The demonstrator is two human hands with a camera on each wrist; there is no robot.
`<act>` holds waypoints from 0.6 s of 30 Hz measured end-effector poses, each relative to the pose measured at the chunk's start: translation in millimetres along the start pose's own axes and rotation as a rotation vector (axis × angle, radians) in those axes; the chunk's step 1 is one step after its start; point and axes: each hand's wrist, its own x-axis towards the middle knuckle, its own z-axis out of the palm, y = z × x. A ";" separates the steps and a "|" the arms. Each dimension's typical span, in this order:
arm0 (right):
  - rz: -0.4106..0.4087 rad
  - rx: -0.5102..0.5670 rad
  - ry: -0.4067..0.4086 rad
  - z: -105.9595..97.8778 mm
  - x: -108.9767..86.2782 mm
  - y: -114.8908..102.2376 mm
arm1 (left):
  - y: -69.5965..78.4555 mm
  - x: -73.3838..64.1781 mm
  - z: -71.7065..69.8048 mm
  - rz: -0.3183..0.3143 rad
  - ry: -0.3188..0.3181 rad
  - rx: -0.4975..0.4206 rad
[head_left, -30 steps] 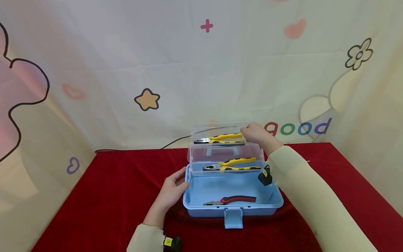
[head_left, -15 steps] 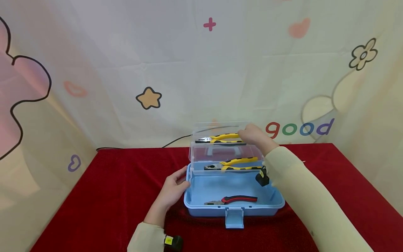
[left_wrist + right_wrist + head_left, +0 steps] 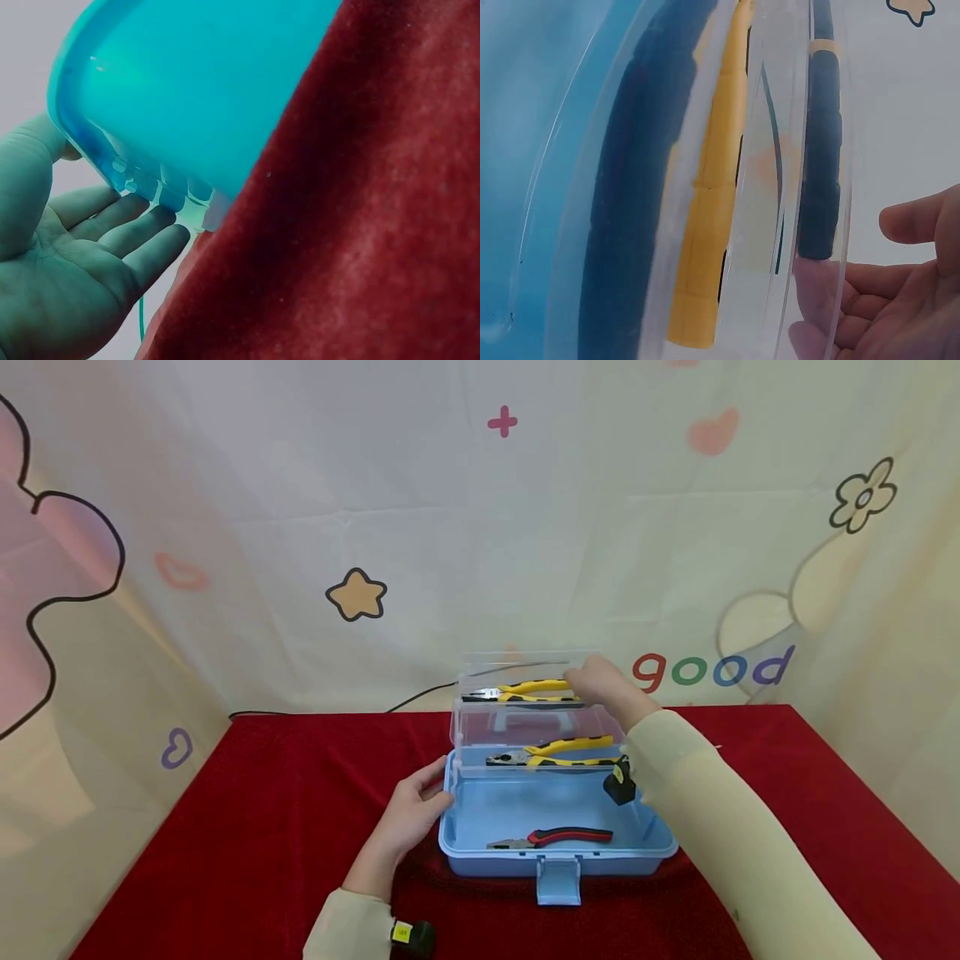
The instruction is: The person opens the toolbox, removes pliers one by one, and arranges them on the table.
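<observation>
A blue toolbox [image 3: 555, 867] stands open, its two clear trays raised at the back. My left hand [image 3: 408, 810] grips its left rim, thumb hooked over the edge and fingers along the outside in the left wrist view. My right hand [image 3: 606, 685] is at the right end of the upper clear tray [image 3: 468, 664], by the handle ends of yellow-black pliers [image 3: 532, 687]. In the right wrist view its fingertips [image 3: 814, 281] show through the clear plastic below a dark handle, with the thumb apart. Other yellow-black pliers [image 3: 555, 750] lie in the lower tray [image 3: 495, 722].
Red-black pliers [image 3: 570, 836] lie in the toolbox's bottom near the front wall. A blue latch [image 3: 558, 881] hangs down at the front. Red cloth [image 3: 300, 827] covers the table. A black cable [image 3: 420, 695] runs behind, before a patterned curtain [image 3: 420, 527].
My right hand has shifted slightly left at the upper tray, over the pliers' handle ends. The left hand keeps its hold on the toolbox rim. The pliers have stayed in place.
</observation>
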 end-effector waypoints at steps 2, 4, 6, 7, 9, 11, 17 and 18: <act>0.006 0.014 0.001 -0.3 1.1 0.2 | -0.3 0.3 -0.2 -0.005 -0.004 0.001; 0.011 0.020 0.009 -0.7 1.4 0.9 | -0.8 0.7 -0.2 -0.009 -0.009 -0.002; 0.016 0.025 0.018 -0.8 1.4 1.8 | -1.3 0.9 -0.1 -0.011 -0.014 -0.001; 0.017 0.030 0.023 -0.9 1.4 2.3 | -1.4 0.9 -0.1 -0.011 -0.016 0.000; 0.018 0.037 0.028 -1.1 0.8 3.1 | -1.6 1.1 -0.2 -0.013 -0.016 0.001; 0.020 0.047 0.029 -1.2 0.6 3.6 | -1.5 1.1 -0.5 -0.014 -0.014 0.004; 0.028 0.036 0.044 -2.7 -0.8 3.7 | -0.9 1.2 -0.7 -0.023 -0.010 0.006; 0.026 0.037 0.046 -3.0 -0.4 3.9 | -0.8 1.2 -0.6 -0.023 -0.009 0.006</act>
